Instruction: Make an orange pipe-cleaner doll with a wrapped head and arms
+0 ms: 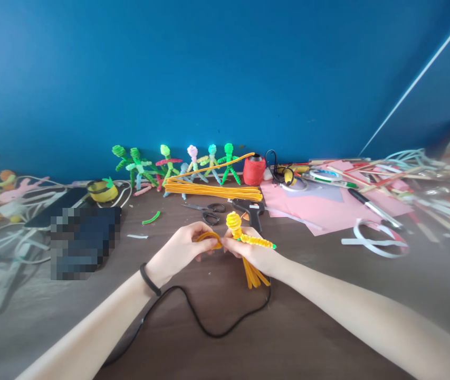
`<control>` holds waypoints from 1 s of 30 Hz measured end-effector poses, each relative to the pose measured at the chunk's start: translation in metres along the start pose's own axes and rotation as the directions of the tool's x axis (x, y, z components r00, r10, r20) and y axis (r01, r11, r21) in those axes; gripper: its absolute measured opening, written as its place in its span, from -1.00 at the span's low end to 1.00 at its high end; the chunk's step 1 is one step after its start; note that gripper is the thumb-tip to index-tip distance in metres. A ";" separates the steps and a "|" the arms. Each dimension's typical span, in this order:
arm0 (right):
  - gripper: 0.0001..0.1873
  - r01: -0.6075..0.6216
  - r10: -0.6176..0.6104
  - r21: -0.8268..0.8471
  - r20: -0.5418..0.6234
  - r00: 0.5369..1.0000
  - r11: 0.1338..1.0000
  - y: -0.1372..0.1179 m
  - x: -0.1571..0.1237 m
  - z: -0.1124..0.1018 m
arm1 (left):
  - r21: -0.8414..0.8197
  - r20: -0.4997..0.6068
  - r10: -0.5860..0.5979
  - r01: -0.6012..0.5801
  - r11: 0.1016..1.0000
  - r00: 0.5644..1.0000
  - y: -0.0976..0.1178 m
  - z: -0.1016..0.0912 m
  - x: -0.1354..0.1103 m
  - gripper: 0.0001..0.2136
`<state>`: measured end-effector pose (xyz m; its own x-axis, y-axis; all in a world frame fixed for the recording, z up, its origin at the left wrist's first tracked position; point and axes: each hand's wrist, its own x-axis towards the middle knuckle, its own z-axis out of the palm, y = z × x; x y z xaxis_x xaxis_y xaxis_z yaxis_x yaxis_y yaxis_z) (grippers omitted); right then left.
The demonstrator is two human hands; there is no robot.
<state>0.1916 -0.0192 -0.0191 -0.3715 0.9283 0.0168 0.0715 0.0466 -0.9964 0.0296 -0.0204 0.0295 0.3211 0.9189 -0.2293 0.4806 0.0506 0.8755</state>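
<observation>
My right hand (pixel 251 252) is closed on a yellow-orange pipe-cleaner figure (pixel 236 226) with a coiled yellow head and a green-tipped arm; its orange legs (pixel 253 274) hang down below the hand. My left hand (pixel 181 248) pinches an orange pipe-cleaner strand (pixel 210 237) that loops toward the figure. The two hands meet just above the brown table (pixel 225 316). A black band sits on my left wrist.
A bundle of orange pipe cleaners (pixel 213 189), scissors (pixel 208 211), a black glue gun (pixel 251 210) with its cable (pixel 204 322), and a red thread spool (pixel 254 170) lie beyond. Several finished figures (pixel 177 166) lean on the blue wall. Pink paper (pixel 319 206) and craft clutter lie right.
</observation>
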 end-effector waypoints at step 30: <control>-0.73 0.115 -0.109 0.082 -0.070 0.992 0.990 0.010 0.003 -0.004 | 0.255 -0.191 0.126 -0.075 0.964 0.974 -0.003 -0.009 0.003 -0.80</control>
<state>0.1949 -0.0146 -0.0285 -0.3113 0.9412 0.1312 -0.0478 0.1224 -0.9913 0.0214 -0.0141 0.0303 0.2175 0.9755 -0.0323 0.6473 -0.1194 0.7528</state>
